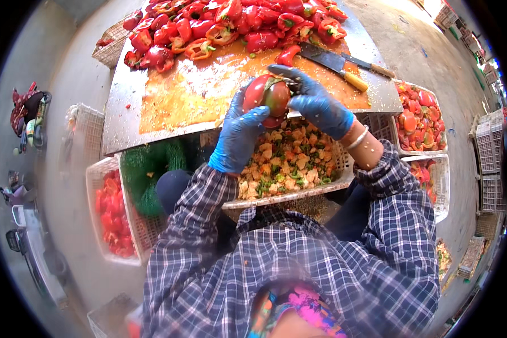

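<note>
A whole red bell pepper [257, 94] with a dark greenish patch and a green stem is held up over the near edge of the table. My blue-gloved left hand [235, 138] wraps round its left and lower side. From the right, my blue-gloved right hand [319, 110] grips the pepper near its stem, with the index finger reaching over the top. Directly below, a white crate [287, 196] between my knees is filled with pepper cores, seeds and green stems [290, 158]. Cut red pepper pieces [203, 28] are heaped at the far side of the table.
Two broad knives [332, 62] with wooden handles lie on the table [124, 121], right of the orange, seed-strewn board [180, 104]. Crates of red peppers stand at the right [419, 151] and left [93, 194]. A green mesh sack [146, 169] hangs beside my left knee.
</note>
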`<state>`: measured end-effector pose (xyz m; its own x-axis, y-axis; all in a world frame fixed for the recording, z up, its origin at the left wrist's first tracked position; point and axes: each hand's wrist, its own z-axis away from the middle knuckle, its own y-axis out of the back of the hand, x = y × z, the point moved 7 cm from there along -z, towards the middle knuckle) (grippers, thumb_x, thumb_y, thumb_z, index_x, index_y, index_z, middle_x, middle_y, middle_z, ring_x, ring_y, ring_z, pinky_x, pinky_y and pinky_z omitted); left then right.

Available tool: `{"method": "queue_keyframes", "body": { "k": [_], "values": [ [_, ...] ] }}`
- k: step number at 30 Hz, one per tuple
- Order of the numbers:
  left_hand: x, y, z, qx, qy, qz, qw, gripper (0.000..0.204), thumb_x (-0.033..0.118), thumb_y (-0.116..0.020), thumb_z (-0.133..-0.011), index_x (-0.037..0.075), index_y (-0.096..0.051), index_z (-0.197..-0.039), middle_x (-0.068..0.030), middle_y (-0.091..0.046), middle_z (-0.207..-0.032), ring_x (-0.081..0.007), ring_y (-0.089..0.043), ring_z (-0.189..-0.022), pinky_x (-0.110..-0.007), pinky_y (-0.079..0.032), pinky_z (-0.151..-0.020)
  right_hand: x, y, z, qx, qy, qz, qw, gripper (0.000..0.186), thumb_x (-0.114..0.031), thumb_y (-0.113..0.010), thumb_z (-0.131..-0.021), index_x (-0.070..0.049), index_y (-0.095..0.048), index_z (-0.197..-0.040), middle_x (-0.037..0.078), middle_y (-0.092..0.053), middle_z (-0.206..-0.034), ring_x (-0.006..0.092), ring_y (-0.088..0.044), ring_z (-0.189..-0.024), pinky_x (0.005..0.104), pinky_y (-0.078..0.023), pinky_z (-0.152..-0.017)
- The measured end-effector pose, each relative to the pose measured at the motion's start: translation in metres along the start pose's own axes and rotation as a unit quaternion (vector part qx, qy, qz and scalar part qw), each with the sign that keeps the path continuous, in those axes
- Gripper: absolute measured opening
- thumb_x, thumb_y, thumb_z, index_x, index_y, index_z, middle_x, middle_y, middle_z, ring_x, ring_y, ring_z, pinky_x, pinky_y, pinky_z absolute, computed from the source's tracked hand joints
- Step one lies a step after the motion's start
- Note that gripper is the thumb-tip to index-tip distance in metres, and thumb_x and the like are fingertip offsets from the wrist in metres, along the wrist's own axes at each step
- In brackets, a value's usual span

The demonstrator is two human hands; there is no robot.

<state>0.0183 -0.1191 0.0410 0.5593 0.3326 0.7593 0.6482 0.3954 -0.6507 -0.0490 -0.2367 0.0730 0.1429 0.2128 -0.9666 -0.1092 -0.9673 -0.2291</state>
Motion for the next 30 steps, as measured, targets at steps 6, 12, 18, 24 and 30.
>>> {"method": "queue_keyframes", "body": {
  "k": [6,12,18,24,30],
  "values": [
    [-0.020,0.010,0.003,-0.034,-0.017,0.029,0.999,0.078,0.010,-0.074,-0.072,0.007,-0.036,-0.140,-0.0129,-0.047,-0.135,-0.0297,-0.052,-0.122,-0.042,-0.048,-0.100,0.015,0.028,0.017,0.131,-0.036,0.037,0.990,0.025,-0.006,-0.067,-0.084,-0.003,-0.068,-0.109,0.004,-0.069,-0.096,0.0137,-0.065,-0.085,0.0289,-0.054,-0.079],
    [-0.030,0.021,-0.002,-0.035,0.025,0.033,0.999,0.082,0.010,-0.078,-0.065,0.007,-0.037,-0.137,-0.0131,-0.051,-0.127,-0.0276,-0.055,-0.116,-0.039,-0.053,-0.092,0.012,0.071,0.014,0.234,0.066,0.016,0.970,0.015,-0.001,-0.061,-0.087,-0.005,-0.067,-0.101,0.001,-0.063,-0.080,0.0085,-0.058,-0.068,0.0227,-0.050,-0.065],
    [-0.008,0.026,0.001,0.063,-0.060,-0.153,0.984,0.084,0.006,-0.086,-0.060,0.007,-0.041,-0.132,-0.0115,-0.054,-0.119,-0.0225,-0.058,-0.109,-0.034,-0.052,-0.093,0.008,0.065,0.006,0.152,0.032,0.303,0.940,0.050,-0.016,-0.075,-0.080,-0.006,-0.058,-0.126,0.008,-0.060,-0.122,0.0202,-0.054,-0.114,0.0347,-0.044,-0.099],
    [-0.023,0.020,0.001,0.033,-0.068,-0.218,0.973,0.080,0.001,-0.086,-0.062,0.005,-0.044,-0.131,-0.0098,-0.055,-0.120,-0.0193,-0.057,-0.110,-0.033,-0.050,-0.096,0.038,0.000,0.013,0.064,-0.050,0.086,0.993,0.061,-0.023,-0.076,-0.076,-0.004,-0.053,-0.130,0.008,-0.057,-0.122,0.0167,-0.054,-0.112,0.0314,-0.046,-0.096],
    [-0.021,0.011,0.008,0.006,-0.065,-0.181,0.981,0.060,0.004,-0.080,-0.072,0.001,-0.050,-0.123,-0.0102,-0.057,-0.122,-0.0182,-0.056,-0.112,-0.032,-0.049,-0.097,0.048,0.000,0.022,0.136,-0.010,0.148,0.980,0.044,-0.021,-0.068,-0.079,-0.003,-0.058,-0.117,0.006,-0.062,-0.107,0.0132,-0.058,-0.095,0.0292,-0.048,-0.089]
  ]
}}
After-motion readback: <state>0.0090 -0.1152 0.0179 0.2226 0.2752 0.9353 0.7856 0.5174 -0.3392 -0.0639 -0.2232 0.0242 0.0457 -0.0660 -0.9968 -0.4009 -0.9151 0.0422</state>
